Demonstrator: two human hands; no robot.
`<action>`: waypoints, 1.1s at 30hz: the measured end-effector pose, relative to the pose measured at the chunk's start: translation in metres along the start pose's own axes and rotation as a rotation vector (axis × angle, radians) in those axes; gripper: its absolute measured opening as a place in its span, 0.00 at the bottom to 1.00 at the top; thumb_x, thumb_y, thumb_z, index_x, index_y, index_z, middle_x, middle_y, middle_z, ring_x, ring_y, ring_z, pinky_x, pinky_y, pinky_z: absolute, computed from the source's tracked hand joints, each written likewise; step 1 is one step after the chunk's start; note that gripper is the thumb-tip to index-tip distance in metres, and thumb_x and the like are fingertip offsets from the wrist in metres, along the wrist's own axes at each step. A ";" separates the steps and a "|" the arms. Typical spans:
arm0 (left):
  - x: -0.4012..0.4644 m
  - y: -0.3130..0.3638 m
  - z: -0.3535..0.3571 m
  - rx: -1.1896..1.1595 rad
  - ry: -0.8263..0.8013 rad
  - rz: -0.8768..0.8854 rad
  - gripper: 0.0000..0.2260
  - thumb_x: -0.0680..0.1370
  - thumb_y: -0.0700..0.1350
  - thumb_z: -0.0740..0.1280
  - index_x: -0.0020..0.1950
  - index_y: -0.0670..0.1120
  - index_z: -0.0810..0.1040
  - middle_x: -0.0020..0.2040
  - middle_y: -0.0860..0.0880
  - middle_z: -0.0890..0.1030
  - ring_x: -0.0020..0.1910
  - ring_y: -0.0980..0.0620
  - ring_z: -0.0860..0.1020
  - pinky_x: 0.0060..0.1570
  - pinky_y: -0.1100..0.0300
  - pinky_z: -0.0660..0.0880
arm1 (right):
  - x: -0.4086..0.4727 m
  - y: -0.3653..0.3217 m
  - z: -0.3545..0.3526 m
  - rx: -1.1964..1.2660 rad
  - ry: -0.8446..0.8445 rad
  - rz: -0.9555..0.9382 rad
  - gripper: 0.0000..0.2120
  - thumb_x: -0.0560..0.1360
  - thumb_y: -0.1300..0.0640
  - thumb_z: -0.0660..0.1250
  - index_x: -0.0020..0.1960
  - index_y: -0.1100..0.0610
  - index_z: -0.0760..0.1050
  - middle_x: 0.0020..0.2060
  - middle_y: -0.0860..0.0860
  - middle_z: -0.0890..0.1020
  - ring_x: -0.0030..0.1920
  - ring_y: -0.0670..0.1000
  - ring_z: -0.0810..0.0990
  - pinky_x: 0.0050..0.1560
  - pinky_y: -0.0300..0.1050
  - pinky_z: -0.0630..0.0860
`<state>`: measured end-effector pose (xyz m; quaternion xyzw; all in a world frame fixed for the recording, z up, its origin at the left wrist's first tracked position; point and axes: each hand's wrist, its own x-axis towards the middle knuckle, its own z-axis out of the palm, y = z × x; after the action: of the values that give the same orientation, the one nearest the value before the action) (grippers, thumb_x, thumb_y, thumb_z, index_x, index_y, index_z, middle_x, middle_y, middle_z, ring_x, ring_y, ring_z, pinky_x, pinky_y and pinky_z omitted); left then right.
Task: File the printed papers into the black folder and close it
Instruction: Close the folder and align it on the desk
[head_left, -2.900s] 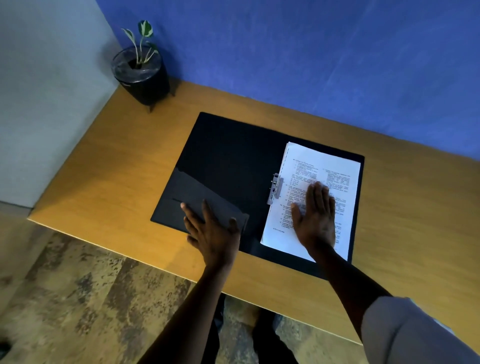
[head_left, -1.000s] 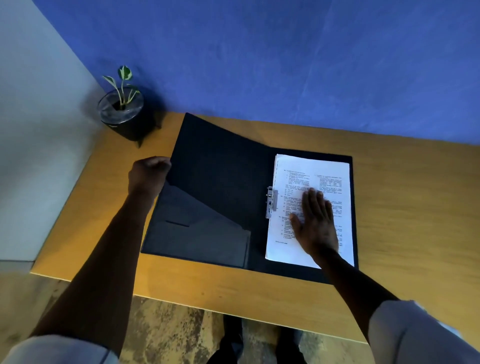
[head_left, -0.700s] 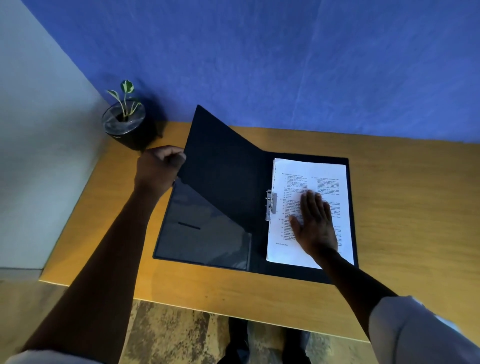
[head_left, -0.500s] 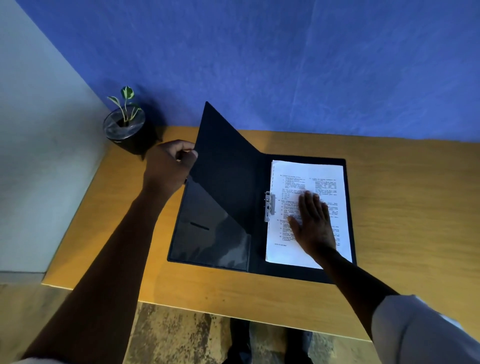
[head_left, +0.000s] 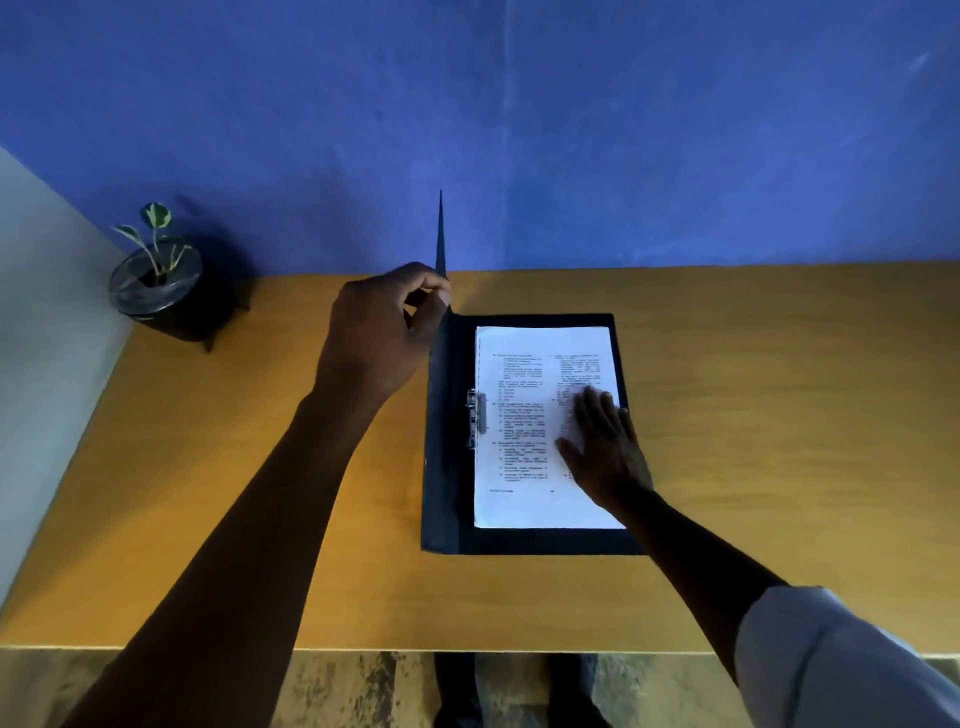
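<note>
The black folder (head_left: 447, 499) lies in the middle of the wooden desk, its back half flat and its front cover raised almost upright, seen edge-on. My left hand (head_left: 379, 332) pinches that cover near its far edge. The printed papers (head_left: 524, 415) lie on the folder's flat half, next to a metal clip (head_left: 475, 418) at their left margin. My right hand (head_left: 602, 447) rests flat on the right side of the papers, fingers straight.
A small potted plant (head_left: 161, 286) in a black pot stands at the desk's (head_left: 779, 415) far left corner. A blue wall rises right behind the desk, and a pale wall runs along the left. The floor shows below the near edge.
My left hand has swung the folder's cover up from a slant to nearly vertical and moved right with it. My right hand has slid towards the papers' right edge.
</note>
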<state>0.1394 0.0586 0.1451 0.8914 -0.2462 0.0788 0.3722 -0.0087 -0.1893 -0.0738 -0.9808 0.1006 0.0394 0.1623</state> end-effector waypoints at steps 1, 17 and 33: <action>0.000 0.007 0.005 -0.003 -0.013 0.014 0.08 0.80 0.50 0.65 0.54 0.51 0.83 0.46 0.57 0.84 0.38 0.59 0.80 0.43 0.64 0.76 | -0.002 0.009 -0.003 -0.004 0.004 0.012 0.36 0.82 0.43 0.57 0.82 0.58 0.48 0.81 0.57 0.51 0.81 0.58 0.48 0.80 0.56 0.49; -0.029 0.085 0.144 0.380 -0.491 0.169 0.28 0.80 0.66 0.55 0.78 0.57 0.59 0.80 0.45 0.59 0.73 0.39 0.67 0.66 0.40 0.69 | -0.019 0.070 -0.039 -0.115 -0.032 0.063 0.34 0.80 0.44 0.53 0.82 0.53 0.48 0.82 0.55 0.52 0.81 0.58 0.50 0.78 0.63 0.57; -0.039 0.100 0.231 0.498 -0.787 0.275 0.24 0.80 0.59 0.62 0.73 0.50 0.68 0.80 0.42 0.56 0.71 0.38 0.65 0.65 0.40 0.68 | -0.021 0.101 -0.031 -0.103 -0.026 0.058 0.35 0.81 0.50 0.60 0.82 0.50 0.47 0.82 0.55 0.48 0.82 0.57 0.44 0.80 0.60 0.49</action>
<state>0.0458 -0.1486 0.0304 0.8748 -0.4574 -0.1594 0.0124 -0.0493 -0.2887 -0.0732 -0.9839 0.1247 0.0622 0.1116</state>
